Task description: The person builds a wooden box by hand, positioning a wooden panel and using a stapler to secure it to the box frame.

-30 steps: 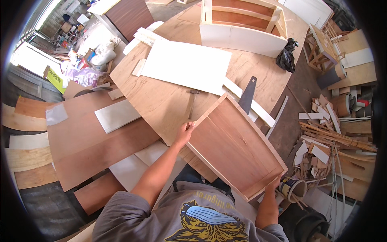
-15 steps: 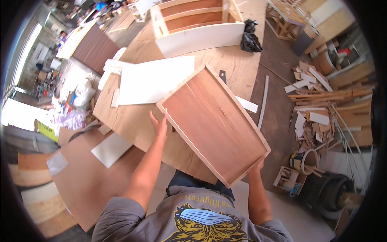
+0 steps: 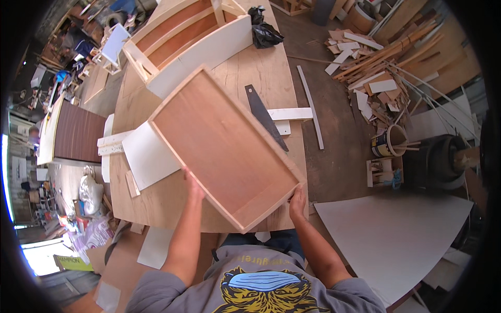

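Note:
A framed wooden panel (image 3: 224, 141), shallow like a tray with a raised light rim, is tilted in front of me over the plywood table (image 3: 209, 221). My right hand (image 3: 298, 203) grips its near right corner, fingers partly behind the rim. My left hand (image 3: 194, 188) is closed against its left long edge, with some fingers hidden behind it. Beyond the panel's right side lies a dark handsaw blade (image 3: 262, 115), next to a white strip (image 3: 292, 113). A white board (image 3: 148, 156) lies partly under the panel at the left.
A white-sided wooden cabinet frame (image 3: 203, 52) stands at the table's far end beside a black plastic bag (image 3: 266, 34). On the floor at right are piled wood offcuts (image 3: 383, 86), a bucket (image 3: 389, 141) and a large white sheet (image 3: 396, 235). A dark-grained cabinet (image 3: 78, 130) stands at left.
My left hand, open and lifted off the rim before, has come onto the panel's left edge. The panel has turned more upright in view and moved left, uncovering the saw.

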### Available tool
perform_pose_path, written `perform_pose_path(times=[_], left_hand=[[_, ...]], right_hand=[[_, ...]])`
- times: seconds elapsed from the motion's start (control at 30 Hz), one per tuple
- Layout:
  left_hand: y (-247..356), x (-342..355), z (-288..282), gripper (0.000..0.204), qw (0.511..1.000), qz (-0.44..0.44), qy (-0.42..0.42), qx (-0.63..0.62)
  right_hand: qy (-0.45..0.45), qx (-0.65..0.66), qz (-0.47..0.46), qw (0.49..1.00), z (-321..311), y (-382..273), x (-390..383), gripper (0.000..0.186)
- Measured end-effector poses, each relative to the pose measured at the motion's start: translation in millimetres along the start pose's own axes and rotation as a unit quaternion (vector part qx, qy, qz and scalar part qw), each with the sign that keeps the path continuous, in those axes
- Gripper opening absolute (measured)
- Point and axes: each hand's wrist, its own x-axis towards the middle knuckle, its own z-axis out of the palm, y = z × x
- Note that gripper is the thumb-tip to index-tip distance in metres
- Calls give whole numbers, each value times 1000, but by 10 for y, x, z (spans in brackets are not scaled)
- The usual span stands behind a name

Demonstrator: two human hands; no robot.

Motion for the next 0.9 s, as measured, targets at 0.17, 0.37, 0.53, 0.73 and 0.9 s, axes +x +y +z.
perform_pose_path(times=[0.17,0.37,0.53,0.73,0.9], left_hand=[[879,-95,-732,89,998,14,25,56],[1005,-198,-1084,85,994,41,15,105],[825,-219,-931,78,994,26,14,108],[538,25,-616,79,982,32,39,180],[189,293,10,81,968,58,20,244]], right_hand=[[9,-254,-313,915,368,-484,165,33],[-164,-462,-506,709,823,-1169,410,47],[-196,-572,-478,637,804,-1052,613,51],[-106,-433,-591,672,260,-1075,641,31],[14,-238,-471,849,-451,-1251,426,31]])
